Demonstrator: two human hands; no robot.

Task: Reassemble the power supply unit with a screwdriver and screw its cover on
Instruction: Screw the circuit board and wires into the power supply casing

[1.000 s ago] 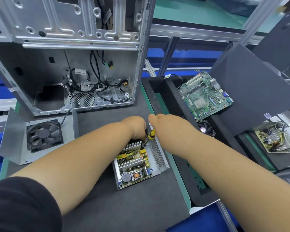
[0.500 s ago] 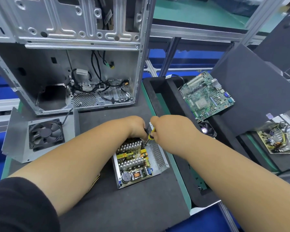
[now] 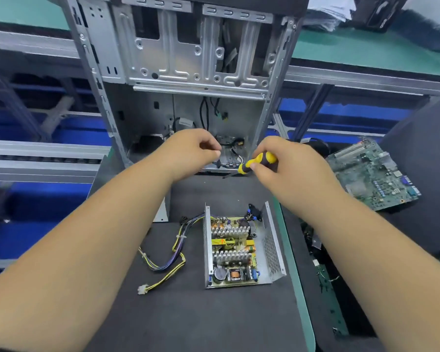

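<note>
Heatsinks, coils and a yellow-marked board showed inside the uncovered power supply unit point(image 3: 235, 250), which sat on the dark counter point(image 3: 188, 313) with its wire bundle point(image 3: 168, 255) trailing left. Above it, the right hand point(image 3: 285, 168) gripped a yellow-and-black screwdriver point(image 3: 257, 162). The left hand point(image 3: 193, 151) had fingertips pinched together; what they held was too small to tell.

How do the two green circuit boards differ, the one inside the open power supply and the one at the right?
The power supply board sits inside a metal housing; the motherboard lies bare on a dark surface. The power supply board carries finned heatsinks, coils and a capacitor; the motherboard looks flatter, with slots and ports. A cable bundle leaves the power supply; no cable shows on the motherboard. Neither hand touches either board.
</note>
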